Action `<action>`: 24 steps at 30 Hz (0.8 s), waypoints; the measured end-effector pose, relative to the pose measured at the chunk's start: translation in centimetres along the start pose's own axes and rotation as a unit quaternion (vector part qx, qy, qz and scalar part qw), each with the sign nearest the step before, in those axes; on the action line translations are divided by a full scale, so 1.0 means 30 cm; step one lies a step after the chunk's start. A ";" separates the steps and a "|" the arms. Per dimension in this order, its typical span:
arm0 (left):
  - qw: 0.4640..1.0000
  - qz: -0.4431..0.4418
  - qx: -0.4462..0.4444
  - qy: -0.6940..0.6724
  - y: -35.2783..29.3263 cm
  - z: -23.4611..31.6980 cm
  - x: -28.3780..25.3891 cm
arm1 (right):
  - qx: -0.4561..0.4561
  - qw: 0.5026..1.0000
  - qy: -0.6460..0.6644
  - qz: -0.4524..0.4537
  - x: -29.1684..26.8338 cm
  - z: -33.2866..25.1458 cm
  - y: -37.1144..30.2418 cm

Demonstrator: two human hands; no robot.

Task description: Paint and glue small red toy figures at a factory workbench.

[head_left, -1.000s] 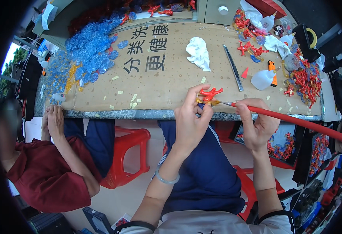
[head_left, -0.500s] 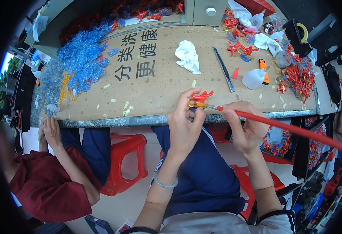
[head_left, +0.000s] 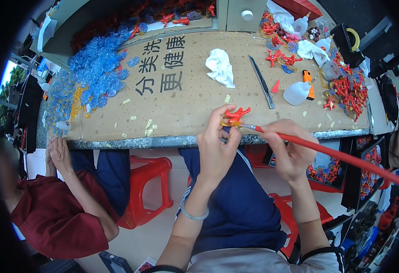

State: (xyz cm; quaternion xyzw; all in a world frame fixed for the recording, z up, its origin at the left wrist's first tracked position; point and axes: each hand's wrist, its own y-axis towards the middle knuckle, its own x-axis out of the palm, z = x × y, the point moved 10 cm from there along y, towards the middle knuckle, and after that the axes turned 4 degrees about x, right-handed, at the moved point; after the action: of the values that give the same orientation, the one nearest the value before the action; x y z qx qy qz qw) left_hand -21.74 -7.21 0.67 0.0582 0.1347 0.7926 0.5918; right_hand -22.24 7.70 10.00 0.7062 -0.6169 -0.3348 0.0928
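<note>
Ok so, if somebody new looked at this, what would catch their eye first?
Probably the long red brush in the right hand, slanting toward the small glossy red figure that the left hand holds above the table's near edge. Next might come the big heap of clear blue pieces at the table's far left, then the red-and-blue pile at its right end.

Brush (head_left: pixel 345 156) | tip — farther L on yel. base (head_left: pixel 227 123) | vs 1s ago

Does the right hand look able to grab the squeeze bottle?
Probably not without putting down the red brush that the right hand holds; nothing else visibly blocks the way to the squeeze bottle.
</note>
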 end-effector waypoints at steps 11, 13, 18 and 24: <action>1.000 -0.012 -0.019 0.010 0.002 0.010 -0.001 | 0.006 0.999 -0.035 0.003 -0.003 0.016 -0.002; 1.000 -0.013 -0.011 0.000 0.004 0.012 0.005 | 0.036 0.998 -0.049 0.020 -0.032 0.033 -0.014; 1.000 -0.017 -0.023 0.009 0.002 0.010 0.003 | -0.006 0.998 -0.052 -0.019 0.006 0.000 0.005; 1.000 -0.002 -0.005 -0.004 0.000 0.002 0.001 | -0.018 0.999 0.020 0.019 -0.003 0.002 -0.004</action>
State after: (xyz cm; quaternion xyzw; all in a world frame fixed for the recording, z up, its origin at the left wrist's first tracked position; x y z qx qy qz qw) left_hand -21.74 -7.17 0.72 0.0583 0.1283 0.7918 0.5943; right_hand -22.18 7.83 9.92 0.6993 -0.6219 -0.3299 0.1243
